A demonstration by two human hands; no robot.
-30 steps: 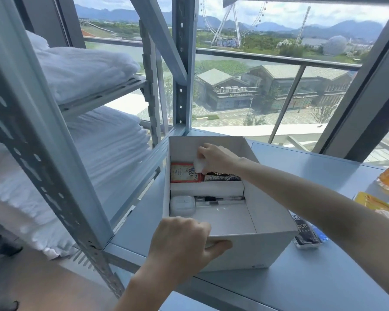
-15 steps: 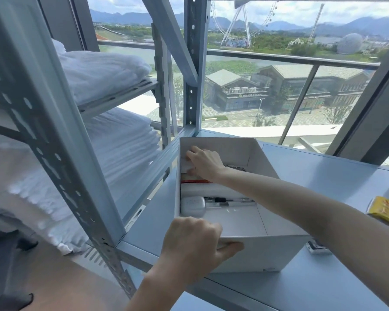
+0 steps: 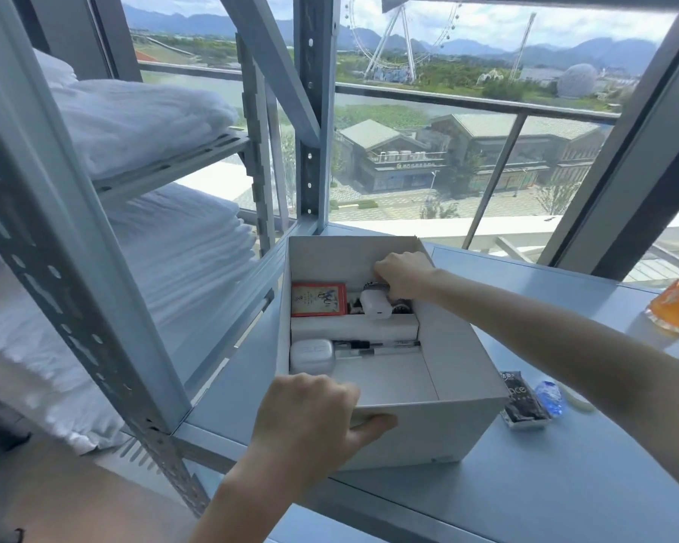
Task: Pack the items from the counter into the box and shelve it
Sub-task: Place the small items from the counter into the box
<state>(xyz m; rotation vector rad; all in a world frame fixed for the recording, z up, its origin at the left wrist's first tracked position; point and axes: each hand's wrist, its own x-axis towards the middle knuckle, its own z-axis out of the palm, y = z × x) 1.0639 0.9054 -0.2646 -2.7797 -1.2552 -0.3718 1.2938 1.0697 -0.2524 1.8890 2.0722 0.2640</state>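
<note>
Left hand (image 3: 310, 417) was clamped on the near wall of the white box (image 3: 428, 436), fingers (image 3: 330, 389) curled over the rim and thumb on the outside, and the box sat on the counter (image 3: 565, 484) right beside the metal rack (image 3: 75, 268). My right hand (image 3: 404, 274) was down in the far compartment, fingers closed around a small white charger block (image 3: 376, 303) next to a red packet (image 3: 318, 299). An earbud case (image 3: 311, 355) and pens (image 3: 377, 346) lay in the middle slot, and a dark snack packet (image 3: 522, 399) was out on the counter just right of the box.
</note>
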